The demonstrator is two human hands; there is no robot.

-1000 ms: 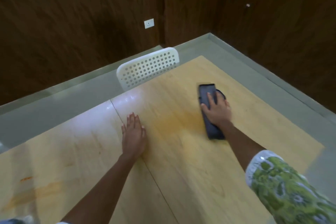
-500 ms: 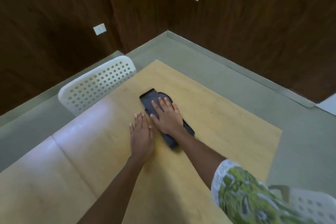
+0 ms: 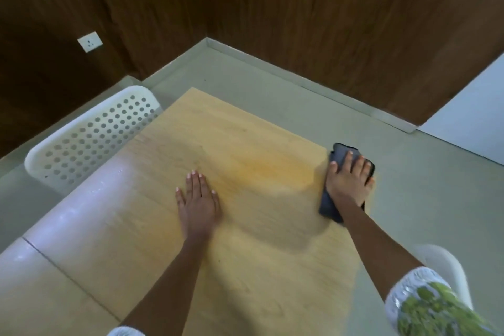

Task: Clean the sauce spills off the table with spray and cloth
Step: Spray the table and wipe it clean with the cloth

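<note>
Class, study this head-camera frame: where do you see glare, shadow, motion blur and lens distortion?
Head view: pale glare washes the table at left; a soft shadow lies on the wood beside the right hand pressing the dark cloth; the patterned sleeve at lower right smears with motion blur; the left hand looks fairly sharp; wide-angle distortion tilts the wall panels.

the right hand (image 3: 347, 185) lies flat on the dark cloth (image 3: 328, 203) and hides its middle — only the far end and the near left edge show. the counter (image 3: 245, 267) runs out of frame at the bottom and left, and its near surface is smeared by motion blur, so the orange stain (image 3: 268, 169) has no clear edge. a second white chair (image 3: 450, 270) — half behind the right forearm — is blurred too.
</note>
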